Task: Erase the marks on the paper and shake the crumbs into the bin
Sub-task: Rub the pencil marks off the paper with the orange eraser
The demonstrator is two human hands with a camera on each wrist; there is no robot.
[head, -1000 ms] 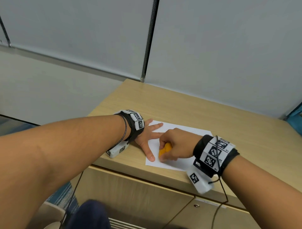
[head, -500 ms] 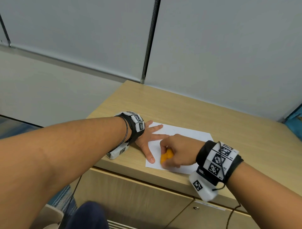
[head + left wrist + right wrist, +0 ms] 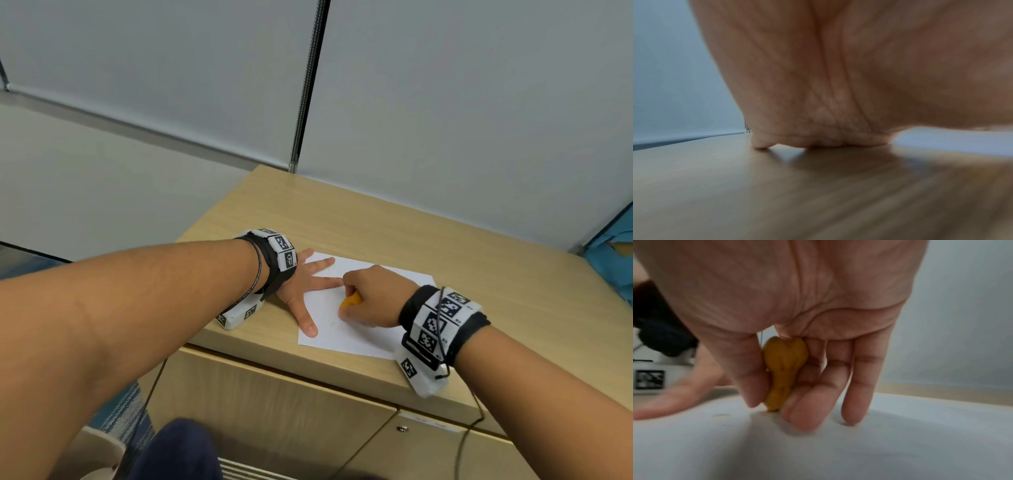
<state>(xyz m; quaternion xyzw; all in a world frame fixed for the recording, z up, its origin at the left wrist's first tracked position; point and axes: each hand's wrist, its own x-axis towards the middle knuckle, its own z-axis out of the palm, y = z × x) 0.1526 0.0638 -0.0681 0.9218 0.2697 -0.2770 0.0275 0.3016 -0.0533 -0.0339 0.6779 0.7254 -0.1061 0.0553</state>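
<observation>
A white sheet of paper [image 3: 346, 337] lies near the front edge of a light wooden cabinet top [image 3: 376, 233]. My left hand [image 3: 306, 289] lies flat with spread fingers on the sheet's left side, pressing it down. My right hand [image 3: 368, 299] pinches an orange eraser [image 3: 351, 301] between thumb and fingers, its tip down on the paper. In the right wrist view the eraser [image 3: 783, 371] touches the paper [image 3: 838, 451] between thumb and forefinger. In the left wrist view only my left hand's palm heel [image 3: 828, 97] on the wood shows. A small faint mark [image 3: 331, 323] sits beside the eraser.
Grey partition walls [image 3: 445, 102] stand behind the cabinet. The cabinet has doors [image 3: 274, 418] below its front edge. A pale bin rim [image 3: 99, 448] shows at lower left by my dark-clad knee [image 3: 178, 448]. Something teal [image 3: 616, 253] sits at the right edge.
My right hand rubbed the eraser toward the paper's front edge and then back up to the middle. My left hand kept pressing the sheet in place.
</observation>
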